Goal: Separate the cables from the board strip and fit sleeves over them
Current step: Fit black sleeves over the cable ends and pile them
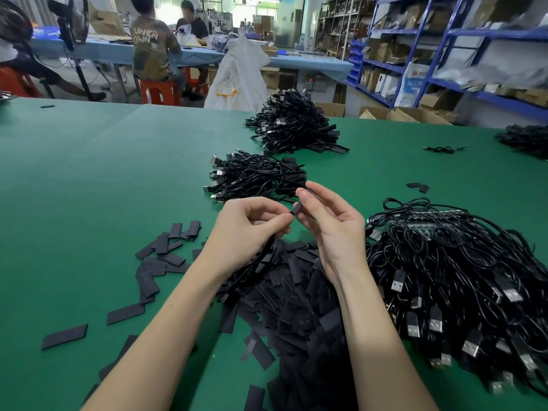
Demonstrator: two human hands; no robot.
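My left hand (252,223) pinches the end of a black cable (258,265) whose coil hangs down below my palm. My right hand (329,221) pinches a short black sleeve (297,207) between thumb and fingers, right at the cable's tip. Both hands hover above a heap of flat black sleeves (296,298) on the green table (103,188). To the right lies a big pile of black USB cables (462,271), with a dark board strip (427,222) showing along its top.
Two stacks of sleeved cables sit further back, the middle stack (258,176) and the far stack (296,126). Loose sleeves (160,262) are scattered to the left. A lone cable (441,149) and another pile (527,139) lie far right. People sit at a table behind; blue shelves stand right.
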